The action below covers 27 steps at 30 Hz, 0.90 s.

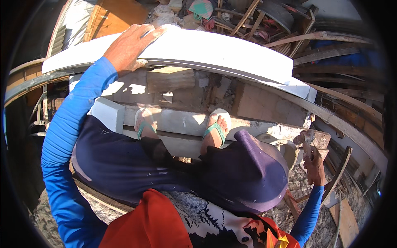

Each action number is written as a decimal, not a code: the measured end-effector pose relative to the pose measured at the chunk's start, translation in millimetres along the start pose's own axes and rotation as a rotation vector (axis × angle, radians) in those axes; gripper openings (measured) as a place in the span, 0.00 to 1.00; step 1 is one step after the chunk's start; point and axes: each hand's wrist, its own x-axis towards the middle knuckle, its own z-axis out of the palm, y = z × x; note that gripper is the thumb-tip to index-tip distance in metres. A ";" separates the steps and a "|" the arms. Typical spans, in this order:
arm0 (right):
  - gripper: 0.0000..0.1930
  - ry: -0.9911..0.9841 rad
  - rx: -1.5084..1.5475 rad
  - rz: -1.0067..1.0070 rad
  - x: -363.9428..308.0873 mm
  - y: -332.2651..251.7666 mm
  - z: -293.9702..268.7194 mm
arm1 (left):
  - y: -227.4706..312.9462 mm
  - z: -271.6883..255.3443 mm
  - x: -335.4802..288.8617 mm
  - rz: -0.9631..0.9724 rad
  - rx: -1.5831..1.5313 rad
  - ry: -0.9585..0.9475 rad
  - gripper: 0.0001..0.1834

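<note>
My left hand grips the near edge of a long white block, its fingers over the top and its thumb below. The block lies crosswise in front of me along a wooden rail. Off to the right, low beside my knee, my right hand is closed round a short, pale tool with a dirty, brownish end. The tool's kind is unclear. That end is near the end of a whitish, stained beam. A smaller white block sits left of my feet.
My sandalled feet stand on the beam. Beyond the long block are piled wooden strips, cloths and an orange-brown board. A thin upright stick rises close to my right hand. Rough debris covers the ground at right.
</note>
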 end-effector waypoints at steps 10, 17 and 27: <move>0.18 -0.162 0.913 0.232 134.0 -110.3 51.4 | -7.7 6.8 4.9 0.065 -0.158 0.067 0.53; 0.16 -0.325 1.207 0.159 149.3 -166.3 73.9 | -14.6 11.9 1.1 0.059 -0.184 0.069 0.52; 0.16 -0.263 1.157 0.167 145.6 -159.1 77.0 | -19.9 11.3 1.0 0.116 -0.206 0.113 0.52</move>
